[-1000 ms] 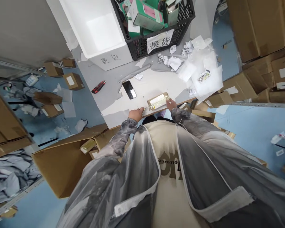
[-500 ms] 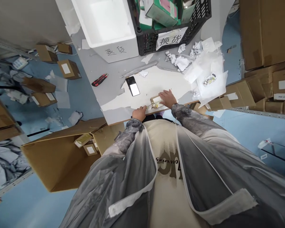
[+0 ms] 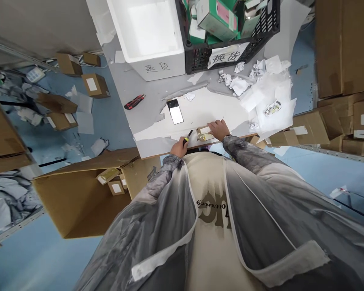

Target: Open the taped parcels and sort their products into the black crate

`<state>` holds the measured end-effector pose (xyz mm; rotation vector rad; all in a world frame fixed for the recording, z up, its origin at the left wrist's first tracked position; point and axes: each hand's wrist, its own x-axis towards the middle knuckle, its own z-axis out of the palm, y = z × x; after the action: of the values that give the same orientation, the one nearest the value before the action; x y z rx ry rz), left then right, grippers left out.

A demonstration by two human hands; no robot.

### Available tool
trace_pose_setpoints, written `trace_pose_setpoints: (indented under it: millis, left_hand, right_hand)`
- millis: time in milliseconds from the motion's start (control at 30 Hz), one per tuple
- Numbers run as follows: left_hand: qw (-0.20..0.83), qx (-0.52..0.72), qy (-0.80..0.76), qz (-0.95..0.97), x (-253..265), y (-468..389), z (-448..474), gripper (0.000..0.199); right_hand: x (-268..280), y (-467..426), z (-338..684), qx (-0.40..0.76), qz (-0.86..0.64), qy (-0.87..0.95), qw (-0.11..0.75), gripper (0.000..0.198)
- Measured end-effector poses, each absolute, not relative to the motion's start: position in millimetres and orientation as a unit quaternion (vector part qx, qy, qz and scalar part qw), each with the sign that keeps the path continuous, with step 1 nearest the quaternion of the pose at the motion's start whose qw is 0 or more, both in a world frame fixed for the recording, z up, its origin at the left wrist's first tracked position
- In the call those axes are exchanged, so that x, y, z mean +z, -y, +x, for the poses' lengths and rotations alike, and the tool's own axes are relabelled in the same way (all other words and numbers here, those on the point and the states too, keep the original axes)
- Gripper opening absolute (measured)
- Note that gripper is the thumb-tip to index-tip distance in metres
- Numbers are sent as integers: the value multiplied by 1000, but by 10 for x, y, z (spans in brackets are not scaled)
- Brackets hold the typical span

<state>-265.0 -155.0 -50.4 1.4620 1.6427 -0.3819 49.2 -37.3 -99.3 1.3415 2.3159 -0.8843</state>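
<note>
My left hand (image 3: 178, 148) is at the front edge of the table, closed round a small knife (image 3: 186, 140) with a dark and yellow body. Its dark tip points up and away from me, toward the right. Just right of it lies a small cardboard box (image 3: 204, 133) with a white label and shiny yellowish tape. My right hand (image 3: 219, 129) grips the right end of this box, holding it against the table. The knife tip and the box are a short gap apart. A phone (image 3: 175, 112) with a bright screen rests beyond them.
A red and black box cutter (image 3: 135, 102) lies on the left. Behind stand a white foam bin (image 3: 157, 66) and a black crate (image 3: 200, 60) of green boxes. Crumpled paper (image 3: 239, 85) and plastic wrap (image 3: 279, 121) lie right. A large open carton (image 3: 79, 202) stands below left.
My left hand has drawn back slightly from the box, and the knife in it now shows, tip raised. My right hand's fingers have drawn in on the box. The whole view has shifted a little.
</note>
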Motion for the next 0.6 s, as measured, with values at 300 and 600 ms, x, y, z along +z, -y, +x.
trace_pose_setpoints:
  millis: [300,600]
  left_hand:
    - [509,-71,-673,532,-727,1455,-2142,49]
    - [490,-141,-681,526,-812,1332,-1890,46]
  right_hand:
    - [-1034,477,560,-302,500,-795,163,80]
    - [-1089,435,551,-326,508,-781,159,86]
